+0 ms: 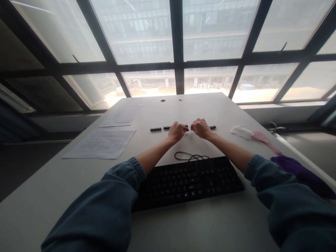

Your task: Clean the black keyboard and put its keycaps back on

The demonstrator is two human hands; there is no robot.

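Observation:
Small black keycaps lie in a row across the white table, with one group (155, 129) to the left of my hands and another group (213, 127) to the right. My left hand (177, 131) is closed, with a small dark keycap (187, 129) at its fingertips. Just beside it, my right hand (201, 128) has its fingers pinched together; whatever they hold is hidden. Both hands cover part of the row. Below them, under my forearms, is a black keyboard (189, 180), its cable (193, 156) coiled behind it.
Printed paper sheets (101, 144) lie on the left of the table (162, 150). To the right are a crumpled white item (242, 132), a pink hairbrush-like item (262, 138) and a purple cloth (296, 171). Large windows rise beyond the far edge.

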